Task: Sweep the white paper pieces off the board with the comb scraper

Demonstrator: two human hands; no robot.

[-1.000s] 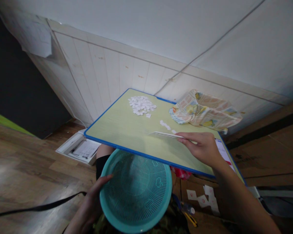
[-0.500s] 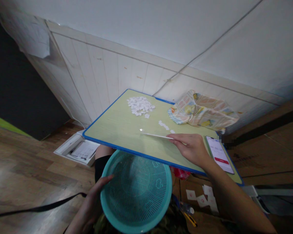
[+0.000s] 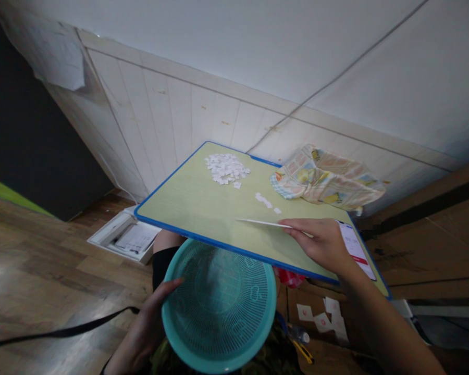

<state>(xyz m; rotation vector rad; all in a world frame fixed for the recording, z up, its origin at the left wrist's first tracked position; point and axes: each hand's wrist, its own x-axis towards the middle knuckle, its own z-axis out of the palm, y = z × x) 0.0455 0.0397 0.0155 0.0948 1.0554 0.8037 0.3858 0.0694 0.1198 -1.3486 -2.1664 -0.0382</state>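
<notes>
My left hand [image 3: 159, 301] is closed on the left rim of a teal plastic colander [image 3: 222, 359], its thumb over the edge. The colander rests on my lap, partly under the table's front edge, and nothing shows inside it. Above the table, my right hand [image 3: 322, 240] pinches a thin white card [image 3: 258, 222] by its right end. Seen almost edge-on, the card points left. Just behind it, a short trail of white paper pieces [image 3: 263, 200] lies on the table. A larger pile of small white paper pieces [image 3: 225, 168] sits near the back left.
The light green, blue-edged table [image 3: 180, 203] stands against the wall. On its right lie a patterned cloth [image 3: 328, 179] and a phone [image 3: 357, 250], partly behind my right hand. An open white box [image 3: 127, 237] is on the floor at left; white cards [image 3: 323, 322] and a yellow cutter [image 3: 303, 351] lie below right.
My right hand and the card have moved right, so the hand now covers part of the phone. A small white scrap near the card's left tip no longer shows. The left hand keeps its grip.
</notes>
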